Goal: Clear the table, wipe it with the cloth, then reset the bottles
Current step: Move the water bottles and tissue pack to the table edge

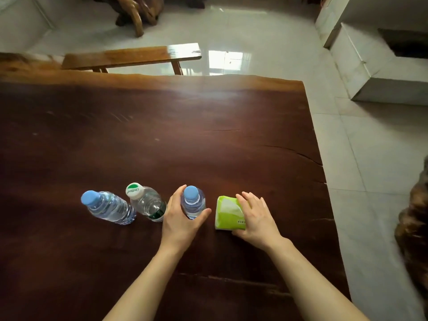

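Three clear water bottles stand in a row on the dark wooden table (pixel 162 126). The left one (pixel 108 208) has a blue cap, the middle one (pixel 148 202) a white and green cap. My left hand (pixel 179 218) is wrapped around the third, blue-capped bottle (pixel 193 202), thumb on its right side. To the right lies a green tissue pack (pixel 229 213). My right hand (pixel 256 218) rests on its right end with fingers curled over it. No cloth is in view.
A wooden bench (pixel 129 57) stands beyond the table's far edge. White tiled floor lies to the right, with a white stone block (pixel 379 66) at the far right. A dark carved wooden piece (pixel 414 228) sits by the right border.
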A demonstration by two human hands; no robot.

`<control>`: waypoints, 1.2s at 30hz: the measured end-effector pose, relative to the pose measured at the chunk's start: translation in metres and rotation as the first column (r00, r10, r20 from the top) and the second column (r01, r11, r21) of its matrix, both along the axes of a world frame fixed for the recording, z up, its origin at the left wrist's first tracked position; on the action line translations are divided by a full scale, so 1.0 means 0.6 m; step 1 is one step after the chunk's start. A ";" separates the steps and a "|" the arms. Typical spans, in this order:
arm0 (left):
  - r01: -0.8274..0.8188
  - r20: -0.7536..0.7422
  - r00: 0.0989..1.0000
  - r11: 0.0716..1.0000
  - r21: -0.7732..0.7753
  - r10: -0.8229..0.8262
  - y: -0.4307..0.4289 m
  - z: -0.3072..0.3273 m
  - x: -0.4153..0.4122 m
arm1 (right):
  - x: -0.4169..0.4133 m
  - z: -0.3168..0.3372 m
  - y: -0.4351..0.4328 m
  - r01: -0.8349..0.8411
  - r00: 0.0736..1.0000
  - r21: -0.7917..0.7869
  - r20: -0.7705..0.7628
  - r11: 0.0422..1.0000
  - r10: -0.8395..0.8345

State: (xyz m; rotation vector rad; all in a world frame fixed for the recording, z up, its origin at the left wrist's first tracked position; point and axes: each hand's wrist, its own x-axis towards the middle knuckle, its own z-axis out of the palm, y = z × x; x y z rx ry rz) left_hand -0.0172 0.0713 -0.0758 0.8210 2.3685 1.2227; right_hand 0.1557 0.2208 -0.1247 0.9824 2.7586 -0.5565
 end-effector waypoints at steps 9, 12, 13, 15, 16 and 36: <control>-0.065 0.055 0.997 0.997 0.053 0.062 0.016 -0.036 -0.006 | 0.000 -0.052 0.011 0.024 0.997 0.029 -0.079 0.999 -0.022; -0.062 0.033 0.998 0.997 0.039 0.061 0.013 -0.044 -0.010 | -0.001 -0.047 0.009 0.057 0.989 0.041 -0.142 0.998 -0.051; -0.062 0.025 0.998 0.998 0.034 0.061 0.012 -0.044 -0.012 | 0.000 -0.045 0.007 0.076 0.984 0.042 -0.164 0.996 -0.068; -0.061 0.011 0.998 0.998 0.029 0.061 0.011 -0.045 -0.014 | 0.006 -0.039 0.000 0.128 0.972 0.036 -0.202 0.991 -0.118; -0.057 0.003 0.998 0.998 0.025 0.057 0.011 -0.045 -0.013 | 0.012 -0.036 -0.005 0.162 0.963 0.029 -0.224 0.986 -0.151; 0.522 0.017 0.851 0.849 0.080 -0.524 0.058 -0.008 0.206 | 0.343 -0.002 -0.257 0.866 0.501 0.149 -0.247 0.478 -0.829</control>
